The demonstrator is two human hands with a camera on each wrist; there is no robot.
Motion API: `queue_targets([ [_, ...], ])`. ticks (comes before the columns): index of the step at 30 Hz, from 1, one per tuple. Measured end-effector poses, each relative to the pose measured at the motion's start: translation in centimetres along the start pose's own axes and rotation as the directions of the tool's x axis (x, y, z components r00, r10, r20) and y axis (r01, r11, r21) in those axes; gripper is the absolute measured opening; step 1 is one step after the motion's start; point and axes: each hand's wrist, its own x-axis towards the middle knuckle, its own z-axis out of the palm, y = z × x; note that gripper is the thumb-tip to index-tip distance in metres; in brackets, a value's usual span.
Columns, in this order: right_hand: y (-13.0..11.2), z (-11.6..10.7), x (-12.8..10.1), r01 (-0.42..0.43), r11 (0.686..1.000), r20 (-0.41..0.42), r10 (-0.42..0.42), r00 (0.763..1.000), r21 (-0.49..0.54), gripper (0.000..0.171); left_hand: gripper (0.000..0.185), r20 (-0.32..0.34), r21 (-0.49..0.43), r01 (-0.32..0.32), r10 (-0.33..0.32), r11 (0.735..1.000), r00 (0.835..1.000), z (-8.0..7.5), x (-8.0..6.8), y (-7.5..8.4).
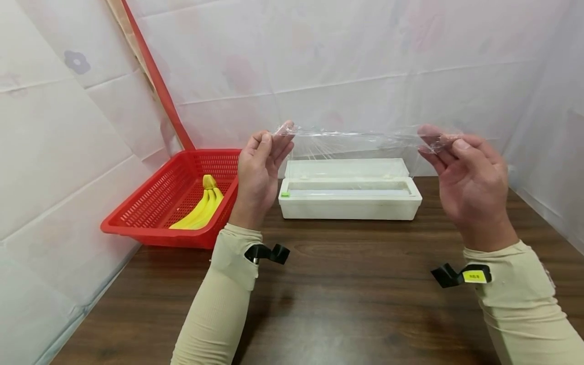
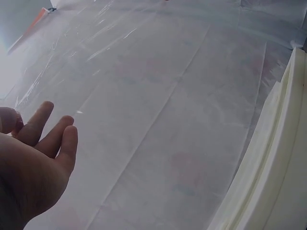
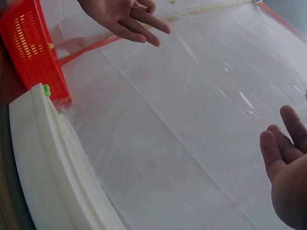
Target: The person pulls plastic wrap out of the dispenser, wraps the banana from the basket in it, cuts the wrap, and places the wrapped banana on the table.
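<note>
A sheet of clear plastic wrap point(image 1: 351, 135) is stretched between both hands, its gathered upper edge nearly level. My left hand point(image 1: 260, 175) pinches one end between thumb and index finger, the other fingers extended. At the opposite end my right hand point(image 1: 474, 182) pinches the wrap the same way. Below and behind the sheet stands a white wrap dispenser box point(image 1: 349, 210), its lid point(image 1: 347, 167) raised at the back and a pale roll point(image 1: 349, 192) inside. In the right wrist view, thin shiny creases mark the wrap point(image 3: 244, 99) near the right fingers.
To the left, a red plastic basket point(image 1: 137, 234) holds a bunch of yellow bananas point(image 1: 205, 208). A green tab point(image 1: 285, 194) sits on the box's left corner. Pale patterned sheeting point(image 1: 347, 45) rises behind and beside the dark wooden table point(image 1: 356, 299).
</note>
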Motion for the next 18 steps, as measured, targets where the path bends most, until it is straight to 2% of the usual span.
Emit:
queue_targets([
  [5,-0.2,-0.1,0.0,-0.011,1.000,-0.015,0.011,1.000,0.020,0.027,0.009,0.002,0.057,-0.024,0.024,0.998,1.000,0.1,0.1,0.1],
  [9,-0.2,-0.1,-0.2,-0.022,0.998,-0.024,0.023,0.999,0.051,0.027,0.009,0.017,0.147,-0.062,0.061,0.987,0.998,-0.1,-0.1,0.5],
  [13,-0.1,0.0,-0.5,-0.034,0.997,0.003,0.033,0.999,0.067,0.028,0.013,0.052,0.273,-0.106,0.095,0.956,0.994,-0.9,-0.5,1.2],
  [18,-0.4,0.1,-0.9,-0.039,0.998,0.015,0.038,0.999,0.044,0.027,0.013,0.094,0.403,-0.115,0.084,0.908,0.992,-1.7,-1.2,1.7],
])
